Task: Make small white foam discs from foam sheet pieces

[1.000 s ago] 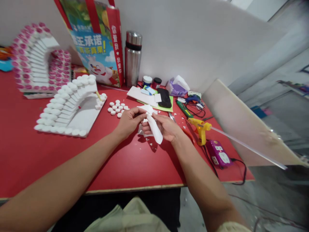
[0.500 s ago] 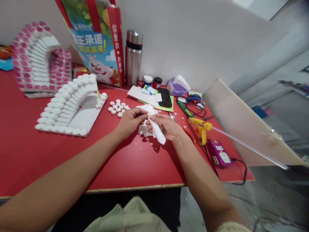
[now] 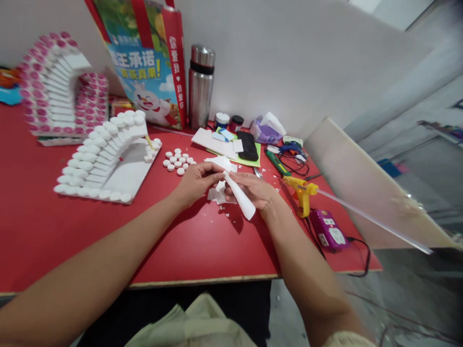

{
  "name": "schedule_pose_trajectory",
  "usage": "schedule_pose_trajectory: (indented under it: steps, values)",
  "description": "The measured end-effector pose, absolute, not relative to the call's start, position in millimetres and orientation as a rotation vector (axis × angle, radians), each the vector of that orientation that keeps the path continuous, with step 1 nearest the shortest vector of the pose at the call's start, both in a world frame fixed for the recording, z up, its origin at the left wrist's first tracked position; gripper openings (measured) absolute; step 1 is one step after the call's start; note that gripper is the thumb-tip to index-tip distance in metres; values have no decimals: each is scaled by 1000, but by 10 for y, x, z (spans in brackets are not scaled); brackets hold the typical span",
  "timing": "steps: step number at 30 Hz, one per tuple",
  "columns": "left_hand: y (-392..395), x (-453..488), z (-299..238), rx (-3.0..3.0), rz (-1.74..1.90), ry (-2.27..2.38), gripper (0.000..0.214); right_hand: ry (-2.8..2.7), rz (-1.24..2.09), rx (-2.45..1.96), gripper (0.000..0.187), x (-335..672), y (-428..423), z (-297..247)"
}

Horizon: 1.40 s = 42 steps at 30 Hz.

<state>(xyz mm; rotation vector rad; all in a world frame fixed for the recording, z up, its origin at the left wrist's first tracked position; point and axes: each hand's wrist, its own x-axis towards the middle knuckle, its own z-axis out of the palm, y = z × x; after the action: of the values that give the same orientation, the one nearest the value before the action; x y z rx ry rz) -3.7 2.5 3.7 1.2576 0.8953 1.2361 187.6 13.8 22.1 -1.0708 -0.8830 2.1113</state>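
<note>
White strip (image 3: 241,196) diagonal, wide end nearest

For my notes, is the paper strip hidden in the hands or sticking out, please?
Sticking out: the paper strip shows a free wide end beyond the left hand and right hand.

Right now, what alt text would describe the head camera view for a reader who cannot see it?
A person's left hand and right hand hold a white strip over a red table. White round pieces and a white stepped model are to the left; a yellow glue gun is to the right.
</note>
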Motion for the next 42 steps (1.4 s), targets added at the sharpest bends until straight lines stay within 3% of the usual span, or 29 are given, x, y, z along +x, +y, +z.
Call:
schedule_pose_trajectory:
  steps: [7, 16, 22, 32, 42]
  values:
    - [51, -41, -18, 1276, 1247, 951, 17, -975, 1941, -1151, 27, 1831, 120, 235]
    - [-2, 26, 45, 1167, 1307, 1067, 16, -1264, 1245, -1268, 23, 1609, 20, 215]
    - [-39, 68, 31, 1283, 1409, 1117, 12, -1285, 1075, -1271, 22, 1506, -25, 172]
    - [-64, 95, -85, 1904, 1795, 1094, 17, -1140, 1144, -1170, 28, 1446, -56, 133]
    - [-5, -11, 1, 1227, 1329, 853, 19, -1374, 1312, -1090, 34, 1740, 34, 236]
